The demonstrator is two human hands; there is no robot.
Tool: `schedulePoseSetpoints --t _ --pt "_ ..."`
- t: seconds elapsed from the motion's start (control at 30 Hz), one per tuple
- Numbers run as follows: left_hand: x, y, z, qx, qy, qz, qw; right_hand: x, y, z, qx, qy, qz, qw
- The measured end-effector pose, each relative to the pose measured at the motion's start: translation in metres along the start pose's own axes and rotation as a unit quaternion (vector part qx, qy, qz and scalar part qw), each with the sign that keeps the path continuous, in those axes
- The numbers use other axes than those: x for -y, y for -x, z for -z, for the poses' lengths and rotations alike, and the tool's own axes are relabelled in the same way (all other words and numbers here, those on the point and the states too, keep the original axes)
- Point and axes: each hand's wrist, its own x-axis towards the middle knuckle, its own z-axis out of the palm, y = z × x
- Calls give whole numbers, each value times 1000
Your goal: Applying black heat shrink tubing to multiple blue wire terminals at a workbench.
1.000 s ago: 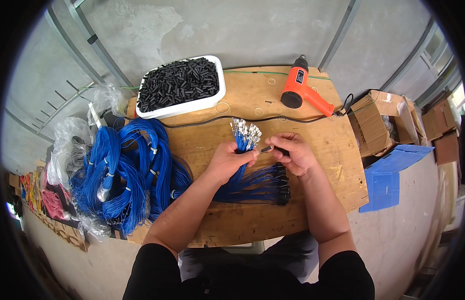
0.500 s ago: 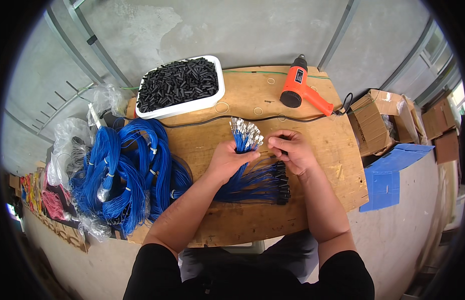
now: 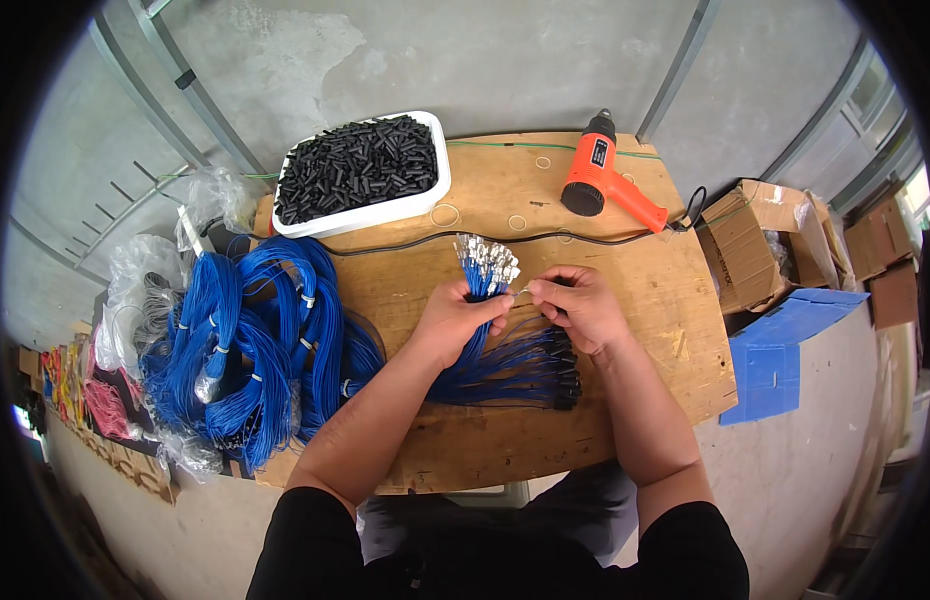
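A bundle of blue wires stands up in my left hand, its fingers closed around it. White and silvery terminals top the bundle in a dense cluster. My right hand is closed in a pinch close beside it. Between the two hands runs a short, thin, pale wire end, gripped by the right thumb and fingertips. Below the hands, more blue wires fan out on the table toward a row of black sleeves on their ends.
A white tub full of short black tubes stands at the back left. An orange heat gun lies at the back right, with a black cord across the wooden table. Coiled blue wire bundles cover the left side. Cardboard boxes stand right.
My right hand has moved slightly left and now pinches a thin wire end beside the bundle. The bundle's top has shifted a little left.
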Motion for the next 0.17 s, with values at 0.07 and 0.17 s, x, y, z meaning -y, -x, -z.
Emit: schedulePoseSetpoints --t 0.07,0.17 --pt "-1 1 -1 8 -36 -5 999 1 0 1 2 -4 -10 1000" --pt "1 -1 3 15 -81 -10 997 4 1 2 21 -10 -44 999"
